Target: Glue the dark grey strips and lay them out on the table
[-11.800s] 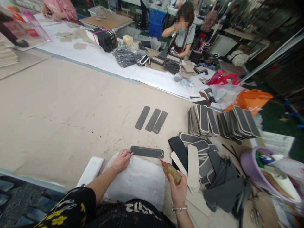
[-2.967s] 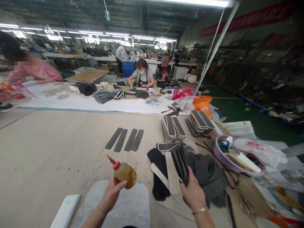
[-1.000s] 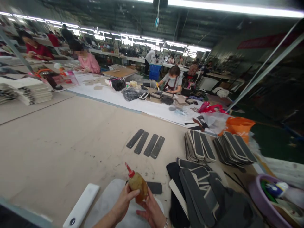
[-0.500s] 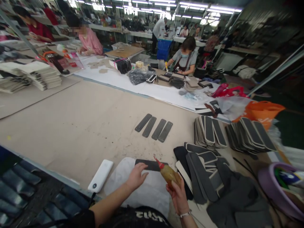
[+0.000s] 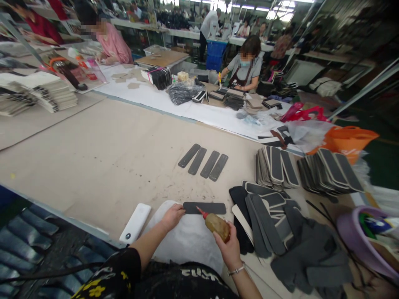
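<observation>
My right hand is wrapped round a yellowish-brown glue bottle with a red nozzle. The bottle tilts so that its tip points left, over a dark grey rounded strip. Whether the tip touches the strip, I cannot tell. At the strip's left end, my left hand pinches the edge with its fingers together. Beneath both hands spreads a white sheet. Beyond them, several dark strips lie side by side on the beige table cover.
To the right stand two stacks of pale-edged strips, with a loose pile of dark grey pieces nearer me. A purple basin sits at far right. A white power bank lies left. Across the table a co-worker handles small pieces.
My left hand has come down onto the strip's left end. The strip now lies farther forward on the sheet, and the bottle's tip has moved left and down over it.
</observation>
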`<state>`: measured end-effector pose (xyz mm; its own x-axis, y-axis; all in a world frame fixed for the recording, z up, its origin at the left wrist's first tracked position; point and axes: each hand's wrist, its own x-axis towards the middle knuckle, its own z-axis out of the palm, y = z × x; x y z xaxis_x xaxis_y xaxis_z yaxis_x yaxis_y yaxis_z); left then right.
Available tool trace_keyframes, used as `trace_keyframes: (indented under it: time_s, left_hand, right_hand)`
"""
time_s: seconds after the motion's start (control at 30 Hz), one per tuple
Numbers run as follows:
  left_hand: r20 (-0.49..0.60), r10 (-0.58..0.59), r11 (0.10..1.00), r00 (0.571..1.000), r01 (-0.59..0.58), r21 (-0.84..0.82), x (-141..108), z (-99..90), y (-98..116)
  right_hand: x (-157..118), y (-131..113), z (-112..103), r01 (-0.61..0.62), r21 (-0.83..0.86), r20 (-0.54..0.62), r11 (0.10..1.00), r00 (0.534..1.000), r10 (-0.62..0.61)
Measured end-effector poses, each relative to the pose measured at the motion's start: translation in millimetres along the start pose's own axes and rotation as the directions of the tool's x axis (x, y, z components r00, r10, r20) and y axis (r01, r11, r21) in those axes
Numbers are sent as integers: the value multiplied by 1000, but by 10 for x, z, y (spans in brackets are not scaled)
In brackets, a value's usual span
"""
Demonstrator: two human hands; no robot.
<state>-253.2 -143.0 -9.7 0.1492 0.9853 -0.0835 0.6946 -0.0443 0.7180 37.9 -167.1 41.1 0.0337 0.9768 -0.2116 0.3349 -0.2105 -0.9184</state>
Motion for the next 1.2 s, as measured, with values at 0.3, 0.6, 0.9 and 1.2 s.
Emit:
trace_keyframes:
  time_s: [0.3, 0.6, 0.9, 1.2]
  left_hand:
    - [22, 36, 999, 999, -37, 12, 38, 31, -20]
    - [84, 61, 994, 995, -69, 88, 43, 9, -14]
    - [131, 105, 947, 986, -140, 290, 60, 2, 3]
    - [133, 110, 932, 985, -148, 330, 64, 35, -33]
  right_hand:
    - [95, -121, 250, 375, -340, 117, 862, 927, -357]
    - [160, -164, 411, 449, -341, 156, 826, 894, -421]
    - [198, -118, 517, 480, -351, 204, 804, 877, -435]
    - [200, -88, 337, 467, -393, 152, 792, 882, -445]
